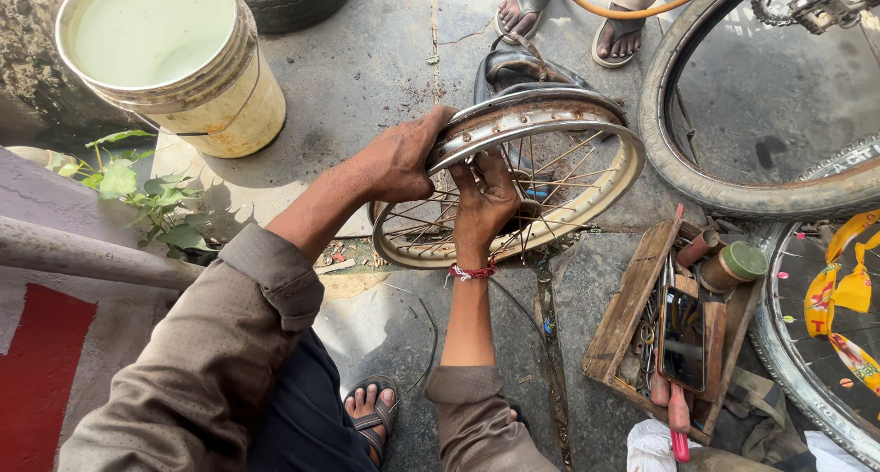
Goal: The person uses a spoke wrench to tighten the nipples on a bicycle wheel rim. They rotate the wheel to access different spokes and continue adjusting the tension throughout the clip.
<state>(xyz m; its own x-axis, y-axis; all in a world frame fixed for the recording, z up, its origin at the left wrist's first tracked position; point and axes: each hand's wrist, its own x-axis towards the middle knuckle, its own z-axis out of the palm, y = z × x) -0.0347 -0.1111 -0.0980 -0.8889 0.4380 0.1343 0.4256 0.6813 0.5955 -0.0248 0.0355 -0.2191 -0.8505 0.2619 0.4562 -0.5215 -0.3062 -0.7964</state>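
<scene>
Bare rim [513, 124], upright on the ground right of the bucket [174, 60]. Left hand [399, 160] clasps its top edge; right hand [486, 202] pinches spokes [550, 174]. Likely stiff, light, thin-spoked: best held by the rim.

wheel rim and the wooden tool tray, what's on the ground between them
In the head view, only cracked concrete with small debris separates the wheel rim from the wooden tool tray.
</scene>
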